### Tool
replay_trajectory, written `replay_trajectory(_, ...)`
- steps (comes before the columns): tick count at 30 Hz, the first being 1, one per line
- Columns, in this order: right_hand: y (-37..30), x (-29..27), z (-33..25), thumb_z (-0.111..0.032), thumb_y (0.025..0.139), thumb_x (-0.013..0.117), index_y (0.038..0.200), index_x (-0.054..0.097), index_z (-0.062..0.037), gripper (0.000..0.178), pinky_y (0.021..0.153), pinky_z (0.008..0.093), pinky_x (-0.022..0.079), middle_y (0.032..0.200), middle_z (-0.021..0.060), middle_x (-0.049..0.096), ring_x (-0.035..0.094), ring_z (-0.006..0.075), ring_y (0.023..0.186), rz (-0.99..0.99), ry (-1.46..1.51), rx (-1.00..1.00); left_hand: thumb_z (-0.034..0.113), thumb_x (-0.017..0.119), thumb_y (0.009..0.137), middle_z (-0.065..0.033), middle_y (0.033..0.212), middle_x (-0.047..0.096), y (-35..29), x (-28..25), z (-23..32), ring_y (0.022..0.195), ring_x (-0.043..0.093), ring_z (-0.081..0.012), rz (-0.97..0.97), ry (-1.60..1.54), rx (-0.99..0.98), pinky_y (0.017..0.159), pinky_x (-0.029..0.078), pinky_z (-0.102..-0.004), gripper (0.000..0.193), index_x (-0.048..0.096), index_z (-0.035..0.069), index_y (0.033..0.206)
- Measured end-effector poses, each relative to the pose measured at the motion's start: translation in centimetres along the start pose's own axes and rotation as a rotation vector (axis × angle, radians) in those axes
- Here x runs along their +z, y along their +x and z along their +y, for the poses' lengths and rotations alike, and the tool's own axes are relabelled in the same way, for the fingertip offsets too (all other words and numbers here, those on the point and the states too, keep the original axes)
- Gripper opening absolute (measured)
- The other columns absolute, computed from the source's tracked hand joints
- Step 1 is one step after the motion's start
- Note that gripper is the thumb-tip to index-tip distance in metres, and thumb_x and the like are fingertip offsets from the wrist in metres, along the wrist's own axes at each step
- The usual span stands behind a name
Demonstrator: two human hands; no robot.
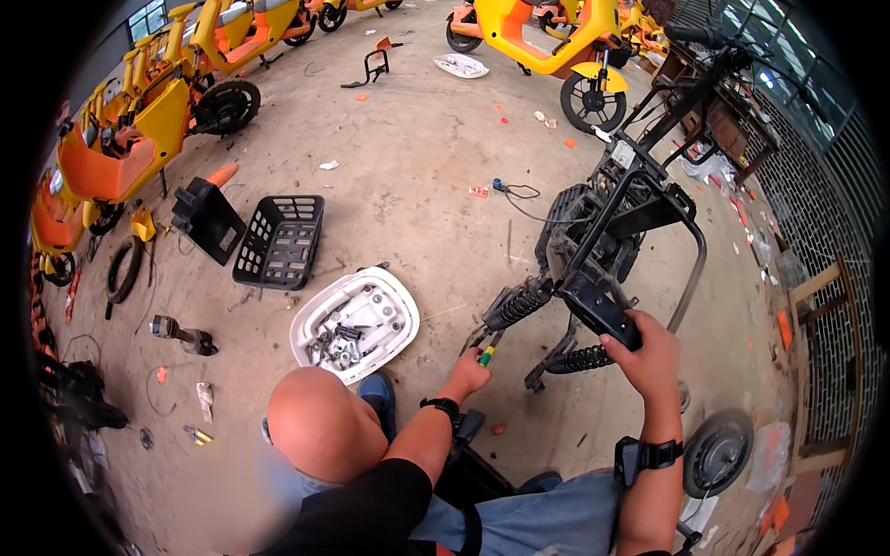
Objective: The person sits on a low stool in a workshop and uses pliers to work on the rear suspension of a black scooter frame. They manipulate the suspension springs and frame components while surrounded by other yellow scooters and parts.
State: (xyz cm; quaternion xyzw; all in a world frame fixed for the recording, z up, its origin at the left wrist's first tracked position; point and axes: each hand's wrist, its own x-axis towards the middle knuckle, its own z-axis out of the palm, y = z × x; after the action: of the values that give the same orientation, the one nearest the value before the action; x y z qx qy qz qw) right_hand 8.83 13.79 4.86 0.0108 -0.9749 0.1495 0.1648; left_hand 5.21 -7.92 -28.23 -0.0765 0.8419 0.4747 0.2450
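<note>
The left hand point(471, 373), at the centre of the frame just below the middle, was closed around a tool with a green and yellow handle point(488, 355); the kind of tool could not be told. It was near the lower end of a black coil-spring shock absorber point(521, 306). The right hand point(649, 357), at the right of centre, gripped the lower end of a long black box-shaped part point(598, 309) on a stripped black metal scooter frame point(598, 236), which stood in the right half.

Left of the left hand, a white plastic tray with rounded corners point(398, 298) lay on the grey concrete floor point(426, 167), holding loose metal fittings point(343, 350). Above it sat a black slatted plastic basket point(309, 243). A black-tyred wheel with a grey hub point(718, 454) lay at the lower right. Yellow and orange scooters point(139, 139) filled the upper left.
</note>
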Motion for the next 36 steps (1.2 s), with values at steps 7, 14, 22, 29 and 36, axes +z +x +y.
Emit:
replay_trajectory(7,-0.2,0.5,0.5,-0.041,0.071,0.079,0.105,0.069,-0.0056,0.051,0.071,0.0375,0.054,0.090,0.0143,0.070,0.068,0.0323,0.078,0.038,-0.006,-0.036,0.017,0.056,0.077,-0.0293,0.114,0.064,-0.1,1.4,-0.4,0.110,0.060,-0.0421,0.025,-0.008,0.027,0.091,0.049,-0.0463,0.055,0.053,0.001,0.130)
replay_trajectory(14,-0.1,0.6,0.4,-0.037,0.070,0.081,0.106,0.069,-0.0042,0.050,0.072,0.0355,0.054,0.090,0.0137,0.070,0.069,0.0307,0.078,-0.023,0.026,0.026,0.015,0.058,0.074,-0.0293,0.095,0.067,2.0,0.0,1.6,0.092,0.066,-0.0433,-0.132,0.091,-0.092,0.077,0.052,-0.0474,0.039,0.063,-0.009,0.103)
replay_trajectory(22,0.0,0.3,-0.1,-0.038,0.070,0.080,0.107,0.069,-0.0035,0.051,0.071,0.0359,0.054,0.091,0.0141,0.070,0.069,0.0310,0.078,-0.023,0.040,0.038,0.009,0.067,0.058,-0.0281,0.079,0.064,4.0,-2.7,3.8,0.073,0.066,-0.0408,-0.252,0.052,-0.190,0.059,0.049,-0.0439,0.025,0.064,-0.012,0.071)
replay_trajectory(29,-0.2,0.6,0.4,-0.039,0.071,0.080,0.108,0.068,-0.0040,0.052,0.073,0.0363,0.054,0.095,0.0149,0.071,0.069,0.0315,0.081,-0.030,0.018,0.053,0.010,0.063,0.058,-0.0289,0.085,0.066,2.8,-2.1,2.8,0.083,0.067,-0.0420,-0.195,0.021,-0.183,0.066,0.052,-0.0418,0.028,0.067,-0.010,0.077)
replay_trajectory(36,-0.2,0.2,-0.2,-0.039,0.072,0.079,0.108,0.068,-0.0053,0.051,0.073,0.0371,0.054,0.093,0.0142,0.071,0.069,0.0316,0.080,-0.041,0.006,0.054,0.015,0.059,0.068,-0.0283,0.106,0.067,1.2,-0.9,0.6,0.101,0.066,-0.0400,-0.012,-0.022,-0.043,0.085,0.052,-0.0417,0.052,0.066,-0.003,0.116)
